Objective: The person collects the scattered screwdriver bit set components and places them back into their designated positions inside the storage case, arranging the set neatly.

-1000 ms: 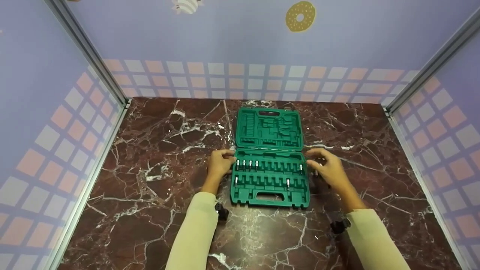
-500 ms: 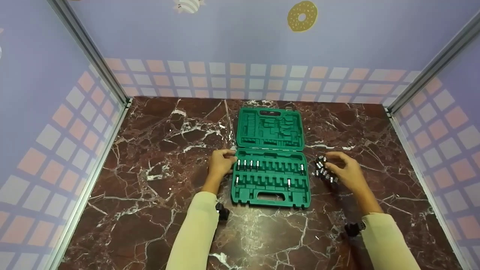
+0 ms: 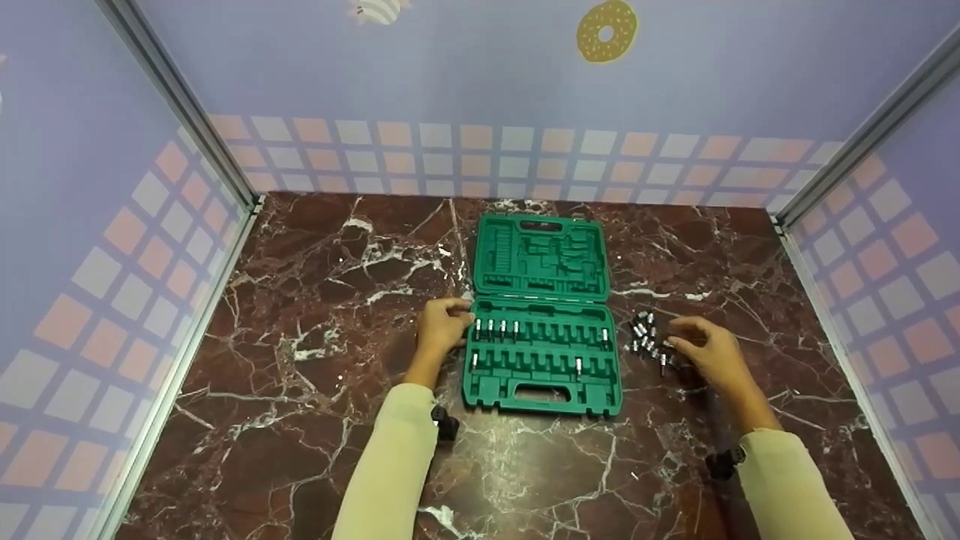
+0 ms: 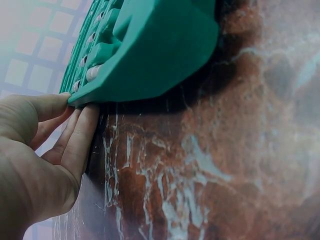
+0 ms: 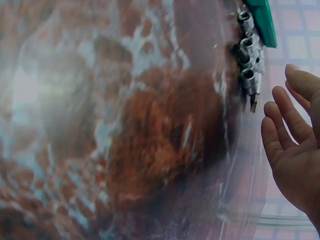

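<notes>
Sockets [image 3: 640, 331] just beside right hand [image 3: 714, 355], left hand [image 3: 441, 327] pinching green case [image 3: 489, 388]

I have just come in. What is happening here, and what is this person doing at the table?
A person's left hand pinches the left edge of an open green case on the table. The right hand is open beside a loose pile of bits to the right of the case, with nothing visible in it. Seven bits sit in the case, five in the upper row and two in the lower; many slots are empty.
</notes>
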`<state>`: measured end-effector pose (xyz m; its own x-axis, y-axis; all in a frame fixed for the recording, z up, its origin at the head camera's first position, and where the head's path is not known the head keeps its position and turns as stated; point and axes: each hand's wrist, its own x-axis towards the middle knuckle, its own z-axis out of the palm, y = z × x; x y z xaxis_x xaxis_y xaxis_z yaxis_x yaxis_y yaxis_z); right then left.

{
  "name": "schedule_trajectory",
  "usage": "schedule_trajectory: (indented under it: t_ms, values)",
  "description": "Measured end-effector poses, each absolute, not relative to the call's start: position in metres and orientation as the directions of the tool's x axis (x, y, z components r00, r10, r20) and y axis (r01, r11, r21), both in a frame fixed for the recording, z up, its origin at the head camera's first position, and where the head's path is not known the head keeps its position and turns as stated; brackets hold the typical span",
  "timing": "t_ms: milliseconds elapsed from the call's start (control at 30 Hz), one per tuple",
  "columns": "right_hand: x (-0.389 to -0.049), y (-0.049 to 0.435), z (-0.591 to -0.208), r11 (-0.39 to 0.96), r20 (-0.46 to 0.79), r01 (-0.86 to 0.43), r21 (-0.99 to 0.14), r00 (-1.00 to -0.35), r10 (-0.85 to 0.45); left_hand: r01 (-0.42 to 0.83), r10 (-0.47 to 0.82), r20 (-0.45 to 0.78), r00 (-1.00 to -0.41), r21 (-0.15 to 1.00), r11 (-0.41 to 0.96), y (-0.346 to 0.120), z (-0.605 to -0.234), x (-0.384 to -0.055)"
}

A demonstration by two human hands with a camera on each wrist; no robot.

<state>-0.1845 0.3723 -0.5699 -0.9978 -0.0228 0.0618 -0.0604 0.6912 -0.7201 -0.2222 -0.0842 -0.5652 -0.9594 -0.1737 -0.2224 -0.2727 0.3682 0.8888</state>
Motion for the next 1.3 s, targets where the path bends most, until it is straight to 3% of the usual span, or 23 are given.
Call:
schedule_trajectory:
  t_ms: [367, 1300]
  values:
    - [-0.1853, 0.3775, -0.5737, 0.765, -0.066, -0.003, -0.644, -0.996, -0.059, -0.261, -0.163, -0.215, -0.963, 0.896, 0.358, -0.0823, -0.5658, -0.2217]
    - [-0.1919, 0.3697, -0.5787, 0.798, -0.064, -0.014, -0.602, -0.996, -0.066, -0.252, -0.170, -0.201, -0.965, 0.894, 0.370, -0.0841, -0.5666, -0.2220]
